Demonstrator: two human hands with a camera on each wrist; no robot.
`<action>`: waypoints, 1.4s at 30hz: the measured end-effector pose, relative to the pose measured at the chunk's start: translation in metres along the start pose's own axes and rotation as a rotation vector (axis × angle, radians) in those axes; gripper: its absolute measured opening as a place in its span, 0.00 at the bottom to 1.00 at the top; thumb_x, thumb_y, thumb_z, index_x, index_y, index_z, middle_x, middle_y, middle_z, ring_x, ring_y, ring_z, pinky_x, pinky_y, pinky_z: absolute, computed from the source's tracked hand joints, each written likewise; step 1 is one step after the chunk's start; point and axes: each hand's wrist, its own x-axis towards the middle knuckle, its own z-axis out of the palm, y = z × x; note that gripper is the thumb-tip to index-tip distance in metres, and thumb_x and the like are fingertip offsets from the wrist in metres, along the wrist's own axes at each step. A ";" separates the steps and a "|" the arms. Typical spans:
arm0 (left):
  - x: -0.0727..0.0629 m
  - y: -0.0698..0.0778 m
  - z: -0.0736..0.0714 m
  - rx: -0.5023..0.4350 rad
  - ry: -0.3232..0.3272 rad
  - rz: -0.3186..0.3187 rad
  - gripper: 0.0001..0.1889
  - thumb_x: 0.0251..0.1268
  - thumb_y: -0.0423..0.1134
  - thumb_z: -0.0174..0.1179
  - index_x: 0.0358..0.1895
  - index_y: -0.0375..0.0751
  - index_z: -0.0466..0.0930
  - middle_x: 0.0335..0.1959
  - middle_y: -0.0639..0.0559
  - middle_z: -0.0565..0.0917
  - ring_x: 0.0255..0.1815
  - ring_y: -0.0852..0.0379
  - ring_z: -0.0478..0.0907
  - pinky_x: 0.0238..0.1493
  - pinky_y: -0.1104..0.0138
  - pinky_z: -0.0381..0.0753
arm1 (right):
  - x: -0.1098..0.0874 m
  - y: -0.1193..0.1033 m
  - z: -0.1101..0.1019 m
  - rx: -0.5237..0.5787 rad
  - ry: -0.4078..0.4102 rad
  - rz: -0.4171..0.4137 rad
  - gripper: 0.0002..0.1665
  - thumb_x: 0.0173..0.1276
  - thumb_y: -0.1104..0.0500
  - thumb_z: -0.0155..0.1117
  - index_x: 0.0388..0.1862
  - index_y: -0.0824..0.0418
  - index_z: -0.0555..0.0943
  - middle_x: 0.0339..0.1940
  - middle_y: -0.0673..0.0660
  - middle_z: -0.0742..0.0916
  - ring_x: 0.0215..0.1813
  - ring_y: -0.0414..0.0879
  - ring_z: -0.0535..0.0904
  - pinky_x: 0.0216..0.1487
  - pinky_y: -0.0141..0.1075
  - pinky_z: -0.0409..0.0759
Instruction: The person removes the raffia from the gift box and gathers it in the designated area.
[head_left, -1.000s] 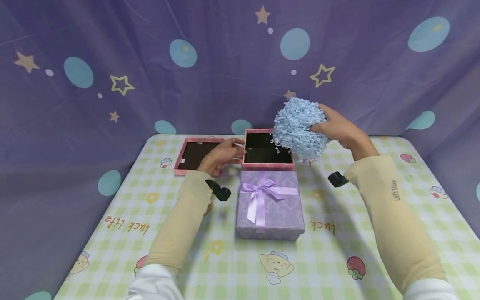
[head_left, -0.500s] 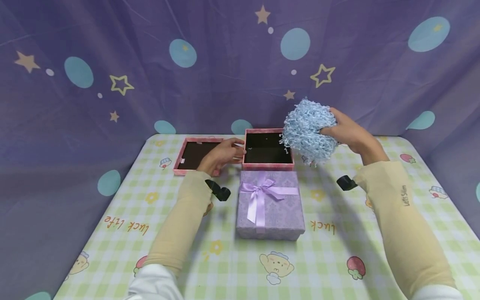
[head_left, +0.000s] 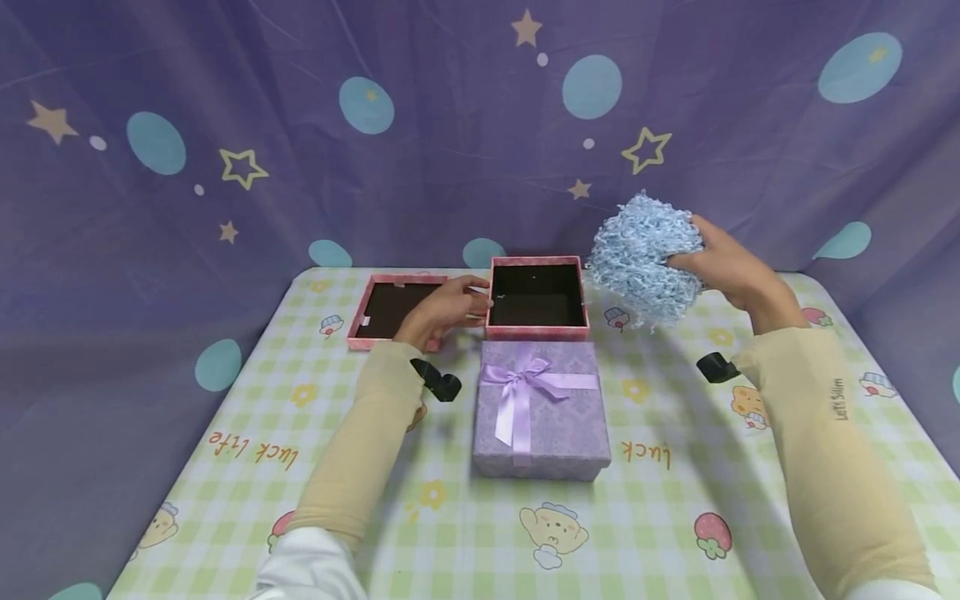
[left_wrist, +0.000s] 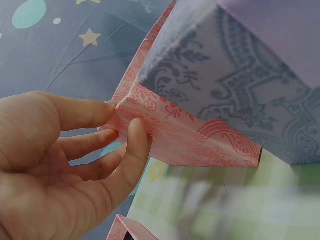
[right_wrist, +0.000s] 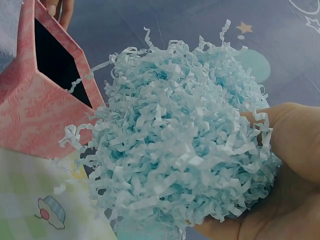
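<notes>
My right hand (head_left: 723,262) grips a big clump of light blue crinkled shredded paper (head_left: 645,260) from its right side. The clump hangs in the air, right of a topless pink gift box (head_left: 536,332) with a black inside. A few paper bits show in that box; in the right wrist view loose strands (right_wrist: 74,85) dangle in front of its opening. My left hand (head_left: 447,308) touches the pink box's left front corner, with thumb and fingertips against its outer walls, as the left wrist view shows (left_wrist: 75,150). Its fingers are nearly straight.
Left of the pink box lies a shallow pink lid (head_left: 358,342), inside up, partly hidden by my left hand. A purple gift box (head_left: 551,425) with a ribbon bow stands just in front. Behind the checked tablecloth (head_left: 637,542) hangs a purple curtain (head_left: 450,167).
My right hand has carried the shredded paper rightward, from over the pink box's right part to beside it, uncovering the box's opening. The left hand has stayed in place.
</notes>
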 end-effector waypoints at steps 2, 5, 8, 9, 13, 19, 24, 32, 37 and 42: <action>0.000 0.000 0.000 0.006 0.000 0.001 0.25 0.70 0.30 0.50 0.69 0.36 0.58 0.65 0.32 0.67 0.67 0.37 0.66 0.61 0.55 0.76 | -0.001 0.002 -0.002 0.006 -0.003 -0.008 0.45 0.73 0.60 0.51 0.78 0.47 0.37 0.78 0.57 0.53 0.73 0.53 0.57 0.63 0.47 0.72; -0.001 0.001 0.000 0.016 -0.001 0.002 0.25 0.70 0.30 0.50 0.69 0.37 0.58 0.66 0.33 0.67 0.68 0.38 0.66 0.62 0.54 0.76 | -0.003 0.006 -0.005 0.020 -0.011 0.006 0.47 0.74 0.60 0.50 0.78 0.46 0.34 0.79 0.56 0.49 0.74 0.55 0.54 0.66 0.52 0.69; -0.001 0.001 0.000 0.021 0.005 -0.006 0.26 0.70 0.31 0.51 0.69 0.37 0.58 0.66 0.33 0.67 0.68 0.38 0.66 0.63 0.53 0.74 | -0.005 0.009 -0.007 0.030 -0.017 0.022 0.49 0.74 0.60 0.50 0.78 0.47 0.30 0.80 0.55 0.42 0.77 0.58 0.45 0.70 0.61 0.59; -0.002 0.001 0.000 0.022 0.008 -0.008 0.26 0.70 0.31 0.51 0.69 0.38 0.58 0.66 0.33 0.67 0.68 0.38 0.66 0.63 0.53 0.74 | -0.006 0.011 -0.007 0.026 -0.016 0.030 0.49 0.74 0.59 0.51 0.77 0.47 0.29 0.79 0.55 0.39 0.78 0.59 0.41 0.70 0.63 0.57; -0.001 0.000 0.001 0.011 0.018 -0.014 0.26 0.70 0.30 0.51 0.69 0.37 0.58 0.65 0.34 0.68 0.68 0.39 0.66 0.64 0.54 0.74 | -0.009 0.018 -0.010 -0.002 -0.009 0.065 0.52 0.74 0.56 0.51 0.75 0.51 0.23 0.77 0.55 0.31 0.78 0.60 0.31 0.70 0.67 0.52; -0.001 0.000 0.001 -0.005 0.014 -0.014 0.25 0.70 0.30 0.51 0.68 0.36 0.58 0.66 0.32 0.67 0.68 0.38 0.65 0.64 0.54 0.74 | -0.011 0.031 -0.014 -0.032 0.004 0.106 0.55 0.74 0.53 0.52 0.73 0.53 0.19 0.75 0.57 0.27 0.76 0.63 0.27 0.67 0.70 0.52; 0.000 0.001 0.001 -0.004 0.020 -0.019 0.25 0.69 0.30 0.51 0.68 0.37 0.59 0.66 0.32 0.67 0.68 0.39 0.65 0.64 0.55 0.74 | -0.012 0.044 -0.018 -0.035 0.010 0.108 0.53 0.74 0.53 0.53 0.75 0.51 0.23 0.77 0.58 0.31 0.77 0.65 0.33 0.66 0.70 0.55; -0.001 0.001 0.001 0.037 0.029 -0.025 0.25 0.70 0.31 0.51 0.68 0.39 0.59 0.64 0.36 0.70 0.66 0.42 0.68 0.63 0.55 0.75 | -0.014 0.063 -0.023 -0.061 0.012 0.138 0.56 0.73 0.49 0.52 0.73 0.56 0.18 0.75 0.61 0.27 0.76 0.69 0.32 0.66 0.70 0.55; -0.002 0.002 0.001 0.044 0.030 -0.029 0.25 0.70 0.32 0.52 0.68 0.40 0.60 0.63 0.38 0.71 0.65 0.43 0.69 0.63 0.54 0.75 | -0.015 0.073 -0.024 -0.101 0.021 0.166 0.56 0.73 0.49 0.52 0.73 0.57 0.19 0.75 0.63 0.28 0.75 0.70 0.32 0.66 0.69 0.55; -0.001 0.001 0.001 0.045 0.025 -0.024 0.25 0.70 0.32 0.52 0.68 0.40 0.59 0.63 0.37 0.70 0.67 0.41 0.68 0.62 0.55 0.76 | -0.013 0.083 -0.023 -0.116 0.026 0.182 0.54 0.74 0.51 0.51 0.73 0.59 0.20 0.75 0.67 0.30 0.75 0.72 0.33 0.67 0.69 0.54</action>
